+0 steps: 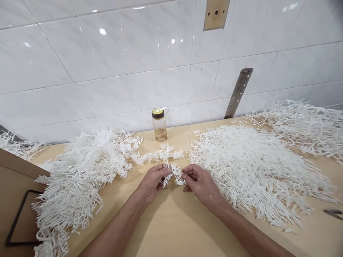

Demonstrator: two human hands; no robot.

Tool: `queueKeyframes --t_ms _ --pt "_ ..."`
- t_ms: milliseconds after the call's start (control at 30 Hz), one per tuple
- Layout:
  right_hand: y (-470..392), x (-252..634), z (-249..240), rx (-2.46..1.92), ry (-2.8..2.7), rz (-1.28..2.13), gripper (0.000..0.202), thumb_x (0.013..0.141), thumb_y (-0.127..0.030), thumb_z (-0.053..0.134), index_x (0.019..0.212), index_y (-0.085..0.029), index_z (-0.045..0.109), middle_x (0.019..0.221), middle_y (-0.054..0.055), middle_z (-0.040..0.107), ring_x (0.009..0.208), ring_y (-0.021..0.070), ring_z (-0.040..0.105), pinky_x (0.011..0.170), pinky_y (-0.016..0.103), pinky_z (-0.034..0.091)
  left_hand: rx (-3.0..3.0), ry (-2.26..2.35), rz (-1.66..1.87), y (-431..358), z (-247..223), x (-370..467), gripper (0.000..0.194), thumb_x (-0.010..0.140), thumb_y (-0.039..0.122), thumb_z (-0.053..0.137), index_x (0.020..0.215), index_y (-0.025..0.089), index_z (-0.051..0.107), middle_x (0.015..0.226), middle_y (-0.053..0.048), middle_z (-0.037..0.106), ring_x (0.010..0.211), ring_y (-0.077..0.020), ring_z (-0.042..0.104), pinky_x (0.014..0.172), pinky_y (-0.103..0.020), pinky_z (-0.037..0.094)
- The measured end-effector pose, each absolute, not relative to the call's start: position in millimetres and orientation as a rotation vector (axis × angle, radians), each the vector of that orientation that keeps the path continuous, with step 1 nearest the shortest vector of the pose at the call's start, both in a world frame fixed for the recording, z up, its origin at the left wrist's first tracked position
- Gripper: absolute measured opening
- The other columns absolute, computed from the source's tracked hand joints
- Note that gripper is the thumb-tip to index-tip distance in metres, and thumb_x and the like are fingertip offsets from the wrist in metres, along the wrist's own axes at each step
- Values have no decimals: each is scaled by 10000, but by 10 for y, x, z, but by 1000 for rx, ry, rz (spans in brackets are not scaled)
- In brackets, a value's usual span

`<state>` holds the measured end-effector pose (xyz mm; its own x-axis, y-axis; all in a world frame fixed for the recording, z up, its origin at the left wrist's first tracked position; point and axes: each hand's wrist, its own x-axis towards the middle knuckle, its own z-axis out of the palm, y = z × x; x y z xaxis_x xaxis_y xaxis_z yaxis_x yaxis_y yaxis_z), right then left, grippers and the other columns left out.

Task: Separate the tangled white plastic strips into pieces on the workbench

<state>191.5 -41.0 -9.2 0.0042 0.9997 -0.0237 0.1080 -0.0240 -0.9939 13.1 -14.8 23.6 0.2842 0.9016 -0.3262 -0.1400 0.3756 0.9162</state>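
Note:
Between my hands is a white plastic branch piece (175,170) with fine bristly tips. My left hand (154,180) is closed on its left part, thumb on top. On its right side, the fingertips of my right hand (199,182) pinch at the bristles; whether they hold a separate small sprig I cannot tell. Just beyond lies a row of similar bristly white pieces (160,154) on the tan table (166,228). To the left rises a heap of bristly branched pieces (80,175), and a wide pile of thin white sprigs (257,167) spreads to the right.
A clear bottle with a dark lid (159,125) stands near the tiled wall (107,96). Bare white branched stems (308,125) lie at the far right. A metal bracket (238,93) leans at the wall. Scissors-like metal (333,213) sits at the right edge; a brown box (18,200) at left.

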Motion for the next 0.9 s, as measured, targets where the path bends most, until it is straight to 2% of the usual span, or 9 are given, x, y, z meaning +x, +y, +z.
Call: queueKeyframes --t_ms 100,267,367,467,533,700,900 --pt "-412 1910 -75 -1308 -1293 1182 220 822 -377 629 913 -180 592 709 -17 632 500 130 629 509 289 542 940 1043 894 -175 231 165 235 702 359 753 721 161 629 681 -10 609 553 -90 493 509 -205 349" --pt "-424 1907 -74 -1316 -1344 1155 208 822 -377 611 900 -184 604 710 -8 626 533 127 610 493 274 555 984 1034 905 -194 263 201 157 684 279 722 713 167 615 637 4 595 483 -74 434 461 -208 291" --pt "-433 1933 -69 -1330 -1450 987 207 860 -375 569 931 -190 631 788 23 650 529 126 599 493 280 549 977 1036 924 -183 264 201 151 670 262 714 728 171 608 646 2 606 495 -78 437 459 -207 297" --pt "-425 1985 -27 -1329 -1532 735 236 891 -390 541 942 -191 656 910 76 660 625 157 626 519 289 545 959 1082 934 -178 254 197 172 652 255 720 741 171 598 645 6 593 538 -85 457 467 -195 315" --pt "-412 2020 9 -1350 -1511 654 255 893 -414 546 942 -190 659 908 88 656 668 177 637 522 289 539 950 1102 939 -179 248 194 189 648 263 727 743 172 591 626 20 555 538 -83 448 466 -191 319" --pt "-408 2039 46 -1371 -1454 710 296 889 -467 571 982 -195 640 823 62 651 637 177 631 484 269 504 998 1093 931 -179 223 188 232 682 329 732 735 179 564 552 54 464 463 -69 384 446 -195 299" --pt "-492 1920 42 -1268 -1603 755 288 902 -450 561 1005 -190 632 902 76 656 696 172 631 506 259 489 1066 1129 972 -209 187 230 287 700 363 745 728 183 523 548 51 507 444 -70 413 447 -200 312"
